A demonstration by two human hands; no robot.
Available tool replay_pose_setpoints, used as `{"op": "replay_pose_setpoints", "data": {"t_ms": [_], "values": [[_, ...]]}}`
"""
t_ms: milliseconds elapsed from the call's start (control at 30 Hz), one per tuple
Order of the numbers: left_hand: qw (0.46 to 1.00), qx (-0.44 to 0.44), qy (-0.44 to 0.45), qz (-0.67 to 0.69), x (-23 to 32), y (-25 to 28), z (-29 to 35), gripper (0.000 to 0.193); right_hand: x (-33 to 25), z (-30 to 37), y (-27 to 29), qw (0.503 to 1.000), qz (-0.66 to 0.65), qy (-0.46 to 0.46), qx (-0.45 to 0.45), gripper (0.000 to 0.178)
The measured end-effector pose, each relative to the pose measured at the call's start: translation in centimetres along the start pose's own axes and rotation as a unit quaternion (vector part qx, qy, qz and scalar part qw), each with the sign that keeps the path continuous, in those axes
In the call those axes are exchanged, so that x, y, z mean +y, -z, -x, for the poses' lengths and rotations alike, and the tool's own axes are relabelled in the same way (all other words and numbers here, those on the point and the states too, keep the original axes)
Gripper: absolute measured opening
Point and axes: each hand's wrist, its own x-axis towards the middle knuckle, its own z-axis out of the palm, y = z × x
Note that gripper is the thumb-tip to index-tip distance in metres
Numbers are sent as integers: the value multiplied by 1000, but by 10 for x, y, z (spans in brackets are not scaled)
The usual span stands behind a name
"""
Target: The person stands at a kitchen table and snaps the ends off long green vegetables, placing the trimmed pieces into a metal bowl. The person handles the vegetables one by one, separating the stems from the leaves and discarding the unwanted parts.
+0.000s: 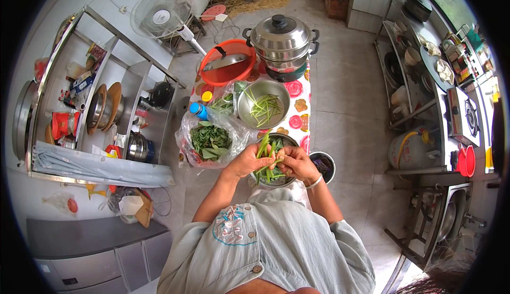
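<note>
My left hand (253, 161) is closed round a small bunch of leafy green stems (263, 148). Close against it, my right hand (298, 164) pinches a green stem between thumb and fingers. Both hands are over a metal bowl (289, 181) with greens in it, partly hidden by my hands. Just beyond, a steel basin (285, 94) holds several long, stripped green stems (264, 108). To its left, a clear plastic bag (183, 137) lies open around a heap of dark green leaves (211, 141). A blue-capped bottle (198, 111) stands beside the bag.
Farther back on the patterned tablecloth (294, 89) are a red-orange basin (226, 76) with a cleaver-like blade in it and a lidded steel steamer pot (280, 40). A dark bucket (323, 166) stands right of my hands. Shelves line both sides; a fan (161, 16) stands back left.
</note>
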Motion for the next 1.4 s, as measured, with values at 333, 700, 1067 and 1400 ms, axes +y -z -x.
{"op": "replay_pose_setpoints", "data": {"t_ms": [333, 700, 1067, 1400], "values": [[997, 60, -22, -51, 1, -11, -4, 19, -4, -1, -3, 982, 137, 13, 132, 16], [973, 205, -35, 103, -8, 11, 4, 13, -4, 10, 15, 990, 25, 40, 136, 11], [930, 239, -73, 270, -10, 18, 10, 12, 1, 18, 16, 981, -28, 106, 162, 13], [939, 248, -84, 222, -11, -3, 3, 10, 12, 2, -19, 938, 244, 121, 215, 11]]}}
